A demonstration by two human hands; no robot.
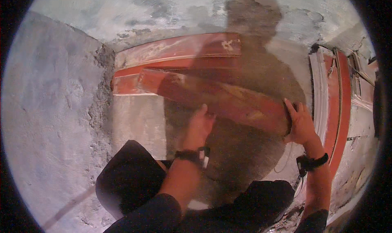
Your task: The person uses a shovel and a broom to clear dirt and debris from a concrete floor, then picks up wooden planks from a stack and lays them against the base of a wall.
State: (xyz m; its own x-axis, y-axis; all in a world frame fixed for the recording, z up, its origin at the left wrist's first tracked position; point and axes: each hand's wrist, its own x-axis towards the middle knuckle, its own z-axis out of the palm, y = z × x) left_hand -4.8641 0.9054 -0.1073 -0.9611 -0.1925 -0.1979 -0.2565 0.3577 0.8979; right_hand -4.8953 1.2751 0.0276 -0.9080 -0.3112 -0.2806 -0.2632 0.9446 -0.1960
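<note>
A long red board point(228, 98), scuffed and stained, lies slanted across the middle, its right end nearer me. My right hand point(301, 124) is closed round that right end, with fingers over the upper corner and the thumb side lower down. At the board's lower edge is my left hand point(201, 124), slightly blurred. One fingertip reaches the edge and the other fingers look bent; whether they grip it I cannot tell. Beyond the held board, more red boards point(175, 51) lie along the far wall, the held board's left end overlapping them.
Rough plaster walls rise at the left point(57, 110) and far side point(163, 12). Upright on the right stand red and white strips point(341, 98), with loose wires point(361, 102) beyond them. My shadow darkens the floor and boards. My dark-clothed knees point(130, 180) are close below my hands.
</note>
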